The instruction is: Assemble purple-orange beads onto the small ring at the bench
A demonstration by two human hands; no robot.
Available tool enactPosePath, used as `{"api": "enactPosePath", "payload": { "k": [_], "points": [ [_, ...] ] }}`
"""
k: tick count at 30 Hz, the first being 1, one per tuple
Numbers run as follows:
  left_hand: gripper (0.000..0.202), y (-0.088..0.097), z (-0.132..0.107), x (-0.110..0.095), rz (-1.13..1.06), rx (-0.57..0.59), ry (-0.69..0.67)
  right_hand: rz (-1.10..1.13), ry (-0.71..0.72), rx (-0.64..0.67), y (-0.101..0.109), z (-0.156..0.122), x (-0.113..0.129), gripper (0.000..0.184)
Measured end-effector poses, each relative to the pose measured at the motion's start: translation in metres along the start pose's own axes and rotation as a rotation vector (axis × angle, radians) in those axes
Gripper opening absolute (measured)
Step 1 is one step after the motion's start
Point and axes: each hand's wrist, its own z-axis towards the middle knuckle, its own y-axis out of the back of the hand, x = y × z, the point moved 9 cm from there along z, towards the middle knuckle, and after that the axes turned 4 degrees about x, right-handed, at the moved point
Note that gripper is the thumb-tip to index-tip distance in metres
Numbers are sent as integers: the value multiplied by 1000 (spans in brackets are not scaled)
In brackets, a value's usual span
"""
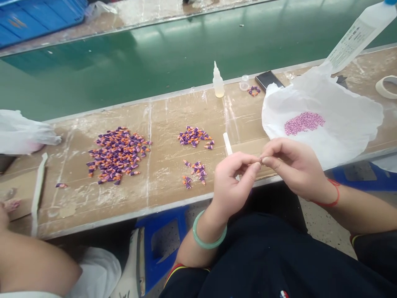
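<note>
OK, L hand [232, 178] & R hand [294, 165] both pinch a tiny pc [261, 160], too small to ID, over near edge of table [167, 109]; pink bits [304, 123] on white sheet [350, 111] nearby.

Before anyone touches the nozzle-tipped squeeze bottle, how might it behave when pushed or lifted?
The squeeze bottle would probably tip if pushed high, standing upright with a tall, narrow nozzle. It is likely light, since pale liquid seems to fill only its lower part. Its translucent wall looks plastic, so it may flex.
</note>
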Motion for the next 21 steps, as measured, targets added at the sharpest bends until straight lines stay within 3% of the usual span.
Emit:
{"api": "enactPosePath", "payload": {
  "k": [8,12,17,21],
  "points": [
    [14,0,4,-10,137,8,-45,-238,165,21,-1,0,15,14],
    [17,2,5,-18,246,-23,-123,-217,138,63,1,2,16,13],
    [15,0,6,-2,55,25,51,-37,-57,190,-3,7,2,12],
    [14,-3,6,8,-76,76,176,-31,-83,235,-7,7,0,12]
  ]
}}
